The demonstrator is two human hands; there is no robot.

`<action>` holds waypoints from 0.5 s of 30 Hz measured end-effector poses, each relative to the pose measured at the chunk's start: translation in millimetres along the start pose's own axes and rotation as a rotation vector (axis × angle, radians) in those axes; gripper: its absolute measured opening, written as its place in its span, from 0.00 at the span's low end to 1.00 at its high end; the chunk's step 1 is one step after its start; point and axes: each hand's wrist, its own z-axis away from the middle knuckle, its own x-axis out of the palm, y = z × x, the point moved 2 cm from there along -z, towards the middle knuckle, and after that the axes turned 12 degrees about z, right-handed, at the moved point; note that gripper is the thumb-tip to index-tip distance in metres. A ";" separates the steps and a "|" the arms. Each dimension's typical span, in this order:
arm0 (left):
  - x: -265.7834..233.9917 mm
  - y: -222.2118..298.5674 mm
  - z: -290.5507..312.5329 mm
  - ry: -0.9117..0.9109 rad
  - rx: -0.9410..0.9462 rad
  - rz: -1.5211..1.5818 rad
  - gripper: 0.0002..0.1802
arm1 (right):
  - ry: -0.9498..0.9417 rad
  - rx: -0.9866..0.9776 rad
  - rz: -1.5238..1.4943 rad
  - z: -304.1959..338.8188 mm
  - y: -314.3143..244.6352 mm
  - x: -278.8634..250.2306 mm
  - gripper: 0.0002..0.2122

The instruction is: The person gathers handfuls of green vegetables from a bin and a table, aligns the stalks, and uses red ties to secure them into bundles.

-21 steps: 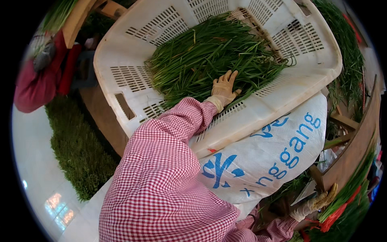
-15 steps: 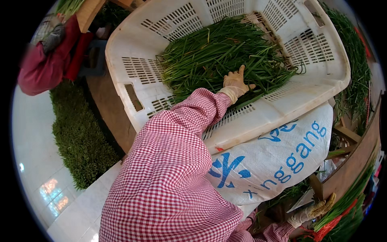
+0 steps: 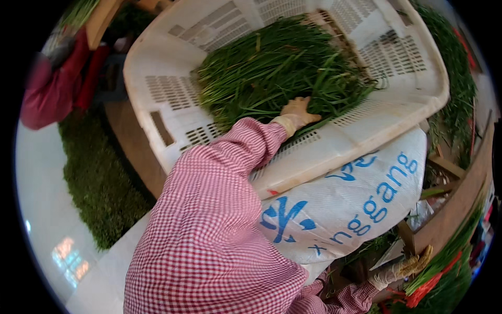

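Note:
My left hand [image 3: 296, 113], in a pale yellow glove, presses on long green leaves like garlic chives [image 3: 256, 73]. The leaves lie in a white slotted plastic basket [image 3: 230, 13]. That hand is open, its thumb spread to the right, with some fingertips sunk among the leaves and hidden. At the lower right, my right hand [image 3: 405, 269], gloved too, is open with its fingers stretched out beside a wooden board edge [image 3: 444, 225]. Close to it lies a bundle of similar leaves [image 3: 434, 267] with red netting or tie [image 3: 426, 288] on it.
A white woven sack [image 3: 345, 209] with blue print lies under the basket's near edge. Cut greens [image 3: 449, 83] are heaped beyond its right side. At the left are a dark green mat [image 3: 99, 183] and a person in a red sleeve [image 3: 57, 94].
The whole view has shifted a little. My left hand has drawn slightly nearer within the basket, and its fingers sit lower in the leaves. My right hand stays by the board.

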 end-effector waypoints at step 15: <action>-68.3 1.9 18.4 -0.155 0.070 -0.275 0.47 | 0.048 -0.007 -0.060 -0.9 -2.9 4.0 0.20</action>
